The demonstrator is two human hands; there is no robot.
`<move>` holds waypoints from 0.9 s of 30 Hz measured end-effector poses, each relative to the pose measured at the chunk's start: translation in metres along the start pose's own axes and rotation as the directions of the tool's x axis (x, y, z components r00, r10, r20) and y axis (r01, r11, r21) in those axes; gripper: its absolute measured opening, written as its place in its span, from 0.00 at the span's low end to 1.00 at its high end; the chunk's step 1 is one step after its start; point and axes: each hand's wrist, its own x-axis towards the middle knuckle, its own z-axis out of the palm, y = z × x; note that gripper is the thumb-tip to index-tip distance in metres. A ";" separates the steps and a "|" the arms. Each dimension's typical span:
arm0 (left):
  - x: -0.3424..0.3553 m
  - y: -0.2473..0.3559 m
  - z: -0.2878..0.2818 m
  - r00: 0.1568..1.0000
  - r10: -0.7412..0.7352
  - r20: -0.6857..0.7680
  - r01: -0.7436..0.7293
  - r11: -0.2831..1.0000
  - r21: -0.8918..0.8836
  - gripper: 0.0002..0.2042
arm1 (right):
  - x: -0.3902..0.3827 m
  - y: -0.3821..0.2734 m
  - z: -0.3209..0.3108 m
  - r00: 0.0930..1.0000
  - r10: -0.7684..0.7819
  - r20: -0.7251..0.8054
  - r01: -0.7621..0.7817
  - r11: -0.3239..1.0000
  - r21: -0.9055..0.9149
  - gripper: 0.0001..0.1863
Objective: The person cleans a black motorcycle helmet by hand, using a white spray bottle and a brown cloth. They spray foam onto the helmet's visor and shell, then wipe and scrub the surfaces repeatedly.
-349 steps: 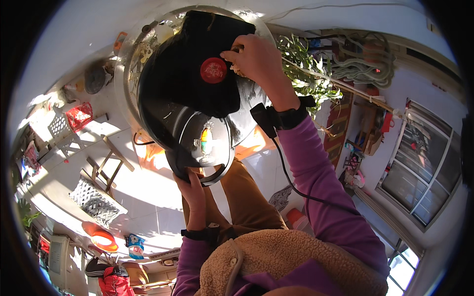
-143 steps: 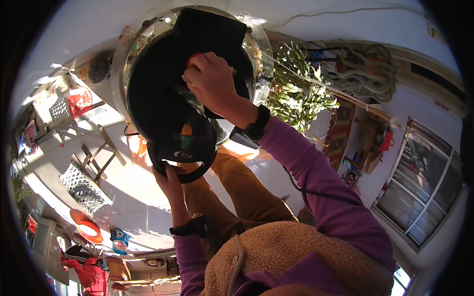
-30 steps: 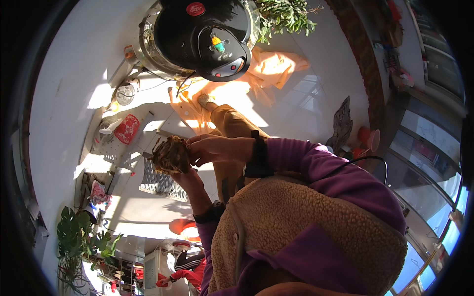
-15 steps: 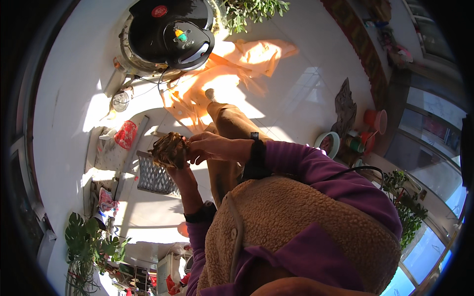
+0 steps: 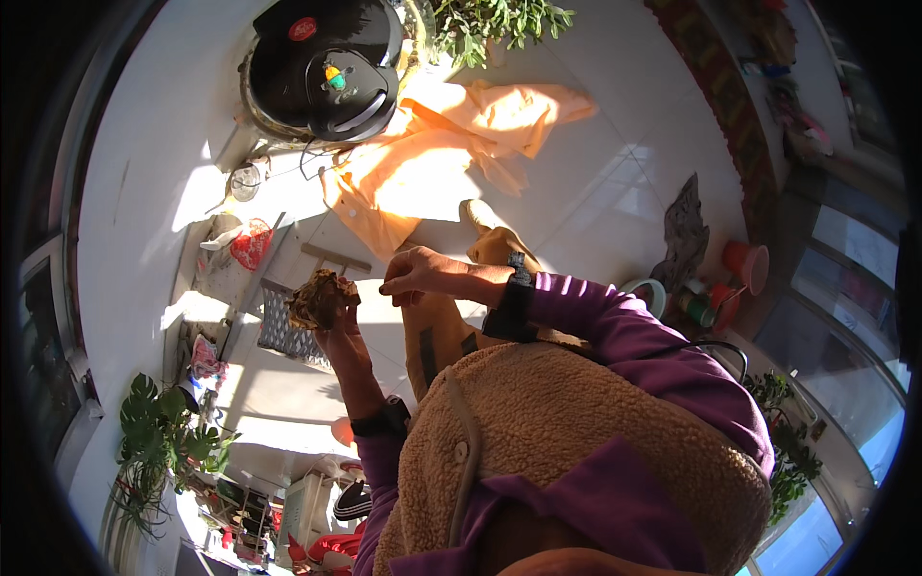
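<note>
My left hand (image 5: 331,322) is raised and grips a brown, dry, crumpled clump (image 5: 320,296) in front of me. My right hand (image 5: 415,273) sits just to the right of the clump with its fingers bunched together; the fingertips nearly touch the clump's edge. I cannot tell if they pinch a bit of it. Both wrists carry dark bands, and my sleeves are purple under a tan fleece vest. A round black electric appliance (image 5: 327,60) with a red label and a coloured knob stands farther off, away from both hands.
An orange cloth (image 5: 451,144) lies on the white tiled floor beside the appliance. A leafy plant (image 5: 490,19) is behind it. A wire basket (image 5: 283,324), a red bag (image 5: 252,245), a metal cup (image 5: 247,180), a potted plant (image 5: 154,432) and red pots (image 5: 744,261) stand around.
Seconds ago both hands were on the black appliance's lid. Since then they have come away and my left hand has the brown clump. Over the last second the view swung slightly.
</note>
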 end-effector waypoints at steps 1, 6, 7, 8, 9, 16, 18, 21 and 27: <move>-0.002 -0.002 0.007 1.000 0.006 0.010 -0.006 1.000 -0.022 0.25 | -0.011 -0.003 -0.016 0.999 -0.045 0.007 0.045 0.999 0.000 0.14; -0.030 -0.016 0.042 0.981 -0.183 -0.069 0.189 0.977 0.101 0.24 | -0.070 -0.016 -0.098 0.993 -0.029 -0.118 0.028 0.999 -0.016 0.15; -0.039 -0.020 0.048 0.986 -0.166 -0.006 0.165 0.975 0.148 0.23 | -0.081 -0.018 -0.112 0.989 -0.017 -0.148 0.005 0.997 -0.083 0.15; -0.047 -0.025 0.056 0.983 -0.181 0.007 0.176 0.965 0.196 0.22 | -0.089 -0.020 -0.126 0.983 -0.020 -0.183 -0.010 0.987 -0.162 0.16; -0.055 -0.029 0.062 0.983 -0.152 0.107 0.126 0.968 0.219 0.23 | -0.101 -0.021 -0.138 0.978 -0.064 -0.200 0.023 0.980 -0.200 0.15; -0.093 -0.056 0.093 0.986 -0.112 0.122 0.088 0.978 0.187 0.21 | -0.147 -0.031 -0.195 0.951 -0.049 -0.305 -0.052 0.948 -0.313 0.16; -0.102 -0.057 0.097 0.992 -0.099 0.072 0.089 0.987 0.135 0.22 | -0.151 -0.033 -0.204 0.954 -0.075 -0.290 -0.025 0.945 -0.327 0.16; -0.115 -0.052 0.095 0.994 -0.111 0.005 0.110 0.990 0.086 0.22 | -0.154 -0.034 -0.216 0.958 -0.102 -0.267 -0.010 0.922 -0.386 0.15; -0.143 -0.052 0.073 0.997 -0.044 -0.071 0.049 0.996 0.069 0.24 | -0.153 -0.033 -0.221 0.954 -0.168 -0.248 0.057 0.915 -0.400 0.15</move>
